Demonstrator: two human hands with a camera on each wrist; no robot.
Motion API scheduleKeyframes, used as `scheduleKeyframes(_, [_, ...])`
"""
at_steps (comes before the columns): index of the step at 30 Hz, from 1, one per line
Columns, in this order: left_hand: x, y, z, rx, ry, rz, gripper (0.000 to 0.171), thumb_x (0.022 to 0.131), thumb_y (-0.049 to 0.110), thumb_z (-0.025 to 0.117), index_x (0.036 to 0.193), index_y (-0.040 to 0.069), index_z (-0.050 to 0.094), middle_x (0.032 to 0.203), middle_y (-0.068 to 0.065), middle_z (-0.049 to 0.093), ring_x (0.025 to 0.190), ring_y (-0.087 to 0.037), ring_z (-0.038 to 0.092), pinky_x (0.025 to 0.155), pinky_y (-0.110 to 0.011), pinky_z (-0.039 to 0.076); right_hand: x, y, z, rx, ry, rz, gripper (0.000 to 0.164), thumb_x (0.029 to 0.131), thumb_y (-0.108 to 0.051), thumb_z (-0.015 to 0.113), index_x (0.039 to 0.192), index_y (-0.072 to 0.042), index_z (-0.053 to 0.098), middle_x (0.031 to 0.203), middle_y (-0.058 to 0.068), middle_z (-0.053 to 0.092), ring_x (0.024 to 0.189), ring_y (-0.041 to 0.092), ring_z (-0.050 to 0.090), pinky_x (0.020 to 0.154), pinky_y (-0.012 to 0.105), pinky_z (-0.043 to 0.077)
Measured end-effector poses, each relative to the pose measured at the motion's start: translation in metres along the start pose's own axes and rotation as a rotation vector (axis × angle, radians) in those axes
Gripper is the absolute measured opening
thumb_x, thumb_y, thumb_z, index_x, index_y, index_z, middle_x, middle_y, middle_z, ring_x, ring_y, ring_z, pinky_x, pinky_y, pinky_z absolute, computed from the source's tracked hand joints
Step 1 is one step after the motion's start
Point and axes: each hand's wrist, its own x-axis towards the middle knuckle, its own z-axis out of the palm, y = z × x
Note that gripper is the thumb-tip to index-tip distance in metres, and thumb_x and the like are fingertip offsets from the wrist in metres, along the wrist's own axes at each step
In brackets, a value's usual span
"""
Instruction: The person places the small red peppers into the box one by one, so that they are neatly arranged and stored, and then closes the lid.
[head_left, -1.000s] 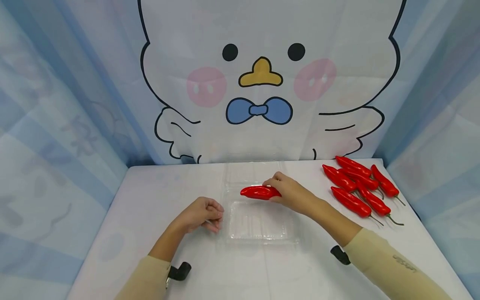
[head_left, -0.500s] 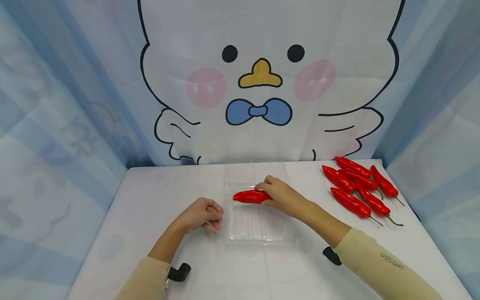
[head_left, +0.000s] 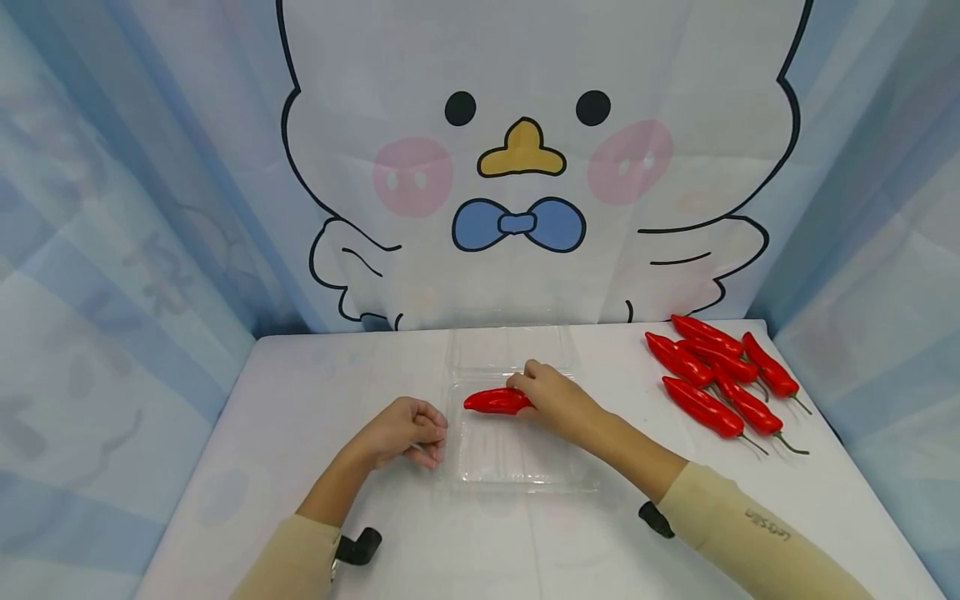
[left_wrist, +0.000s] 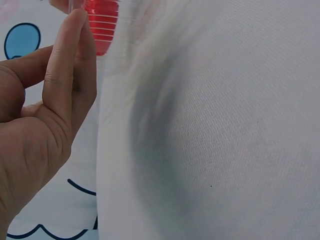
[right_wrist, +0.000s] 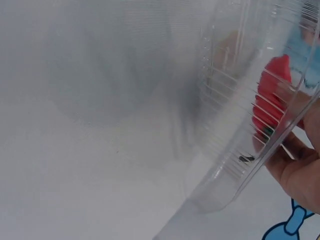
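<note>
A glossy red chili pepper lies level inside the clear plastic box, toward its back left. My right hand grips the pepper's stem end from the right, thumb in front and fingers behind. Through the ribbed box wall, the right wrist view shows the pepper and part of the right hand. My left hand pinches the box's left edge; in the left wrist view, the left hand's fingertips meet at the clear plastic, with red showing behind the ribs.
Several more red chili peppers with green stems lie in a loose pile at the table's back right. The box's clear lid is folded back toward the cartoon curtain. White cloth covers the table.
My right hand has carried the chili pepper a little left and toward me, down into the box. My left hand stays at the box's left edge.
</note>
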Motion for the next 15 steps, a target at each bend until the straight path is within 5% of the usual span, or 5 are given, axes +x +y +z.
scheduleKeyframes(15, [0.000, 0.001, 0.000, -0.004, -0.017, 0.011, 0.022, 0.099, -0.002, 0.063, 0.115, -0.015, 0.057, 0.084, -0.012, 0.070, 0.068, -0.018, 0.072, 0.064, -0.034, 0.066, -0.004, -0.003, 0.017, -0.094, 0.047, 0.039, 0.039, 0.083, -0.018, 0.088, 0.117, -0.014, 0.071, 0.097, 0.002, 0.060, 0.090, 0.018, 0.055, 0.072, 0.030, 0.061])
